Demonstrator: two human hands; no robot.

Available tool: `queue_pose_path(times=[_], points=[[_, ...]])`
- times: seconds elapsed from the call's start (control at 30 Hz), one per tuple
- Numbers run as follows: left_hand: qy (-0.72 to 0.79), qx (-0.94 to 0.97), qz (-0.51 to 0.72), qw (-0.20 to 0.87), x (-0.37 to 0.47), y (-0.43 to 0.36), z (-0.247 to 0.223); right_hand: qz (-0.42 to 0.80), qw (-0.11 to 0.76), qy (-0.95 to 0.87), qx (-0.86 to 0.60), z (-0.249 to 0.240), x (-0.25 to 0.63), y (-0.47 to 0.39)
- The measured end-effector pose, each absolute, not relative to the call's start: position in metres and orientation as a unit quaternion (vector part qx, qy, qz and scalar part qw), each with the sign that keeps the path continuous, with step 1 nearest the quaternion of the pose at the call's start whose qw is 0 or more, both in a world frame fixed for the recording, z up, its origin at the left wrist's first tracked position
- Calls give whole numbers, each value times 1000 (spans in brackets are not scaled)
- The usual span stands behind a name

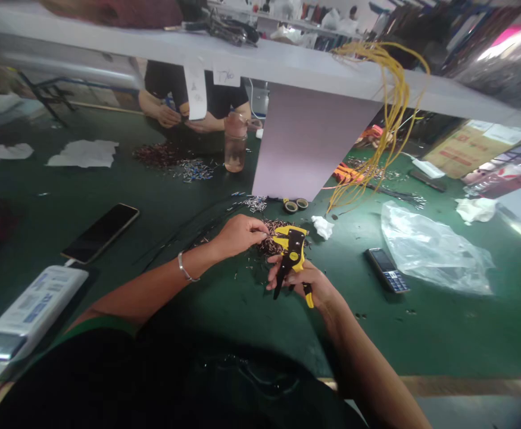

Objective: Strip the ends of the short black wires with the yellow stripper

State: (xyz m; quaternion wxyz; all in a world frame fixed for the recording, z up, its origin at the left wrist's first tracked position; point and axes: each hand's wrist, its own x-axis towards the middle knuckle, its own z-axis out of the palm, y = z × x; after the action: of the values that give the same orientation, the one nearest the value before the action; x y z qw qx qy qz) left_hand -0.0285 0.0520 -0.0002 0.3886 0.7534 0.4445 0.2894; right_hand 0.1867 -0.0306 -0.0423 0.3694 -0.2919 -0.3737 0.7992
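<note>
My right hand [302, 277] is closed around the handles of a yellow and black wire stripper [293, 253], its jaws pointing up and left. Thumb and forefinger of my left hand [240, 235] are pinched together right at those jaws, on what looks like a thin dark wire, mostly hidden by the fingers. Beneath both hands and the tool lies a heap of short brownish cut pieces [280, 229]. Long dark wires [175, 238] trail across the green table to the left of my left hand.
A phone [102, 232] and a white power strip [41, 304] lie left. Rightward are a keypad phone [386, 271] and a clear plastic bag [434, 250]. Tape rolls [296, 205] sit before an upright panel [309, 137]; yellow wires [394, 113] hang from the shelf. Opposite, a person's hands [189, 119] work.
</note>
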Motion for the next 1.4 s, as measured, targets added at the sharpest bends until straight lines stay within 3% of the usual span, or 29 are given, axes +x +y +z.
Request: queue_pose_path(times=[0.63, 1.4], points=[[423, 745, 277, 436, -29, 52, 7, 786, 384, -424, -233, -53, 183, -35], [408, 716, 265, 501, -30, 54, 10, 763, 403, -423, -276, -46, 179, -44]])
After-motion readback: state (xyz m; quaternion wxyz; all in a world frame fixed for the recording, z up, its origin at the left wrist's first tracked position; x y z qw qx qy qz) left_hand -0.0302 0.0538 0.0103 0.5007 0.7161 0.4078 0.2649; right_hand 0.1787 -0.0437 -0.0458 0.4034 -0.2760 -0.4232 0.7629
